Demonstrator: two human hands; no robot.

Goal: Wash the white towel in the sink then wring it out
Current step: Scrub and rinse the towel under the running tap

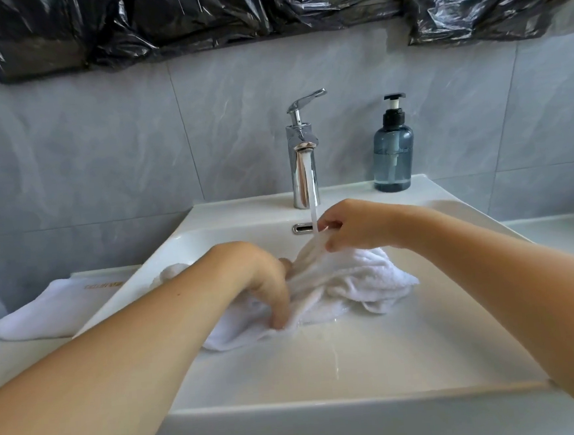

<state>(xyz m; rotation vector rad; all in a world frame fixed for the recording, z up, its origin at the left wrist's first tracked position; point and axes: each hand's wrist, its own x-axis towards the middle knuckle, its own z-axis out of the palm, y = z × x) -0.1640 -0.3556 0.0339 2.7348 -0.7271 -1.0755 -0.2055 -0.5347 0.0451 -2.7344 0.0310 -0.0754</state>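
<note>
A wet white towel (362, 280) lies bunched in the middle of the white sink (375, 358). Water runs from the chrome tap (303, 154) straight down onto the towel's raised edge. My right hand (351, 226) pinches that edge and lifts it up under the stream. My left hand (259, 278) has its fingers curled into the towel's left part and presses it against the basin floor. Part of the towel is hidden under my left hand.
A second white cloth (56, 311) lies on the counter left of the sink. A blue pump soap bottle (393, 150) stands on the sink's back right corner. Black plastic sheeting (262, 10) hangs above the grey tiled wall.
</note>
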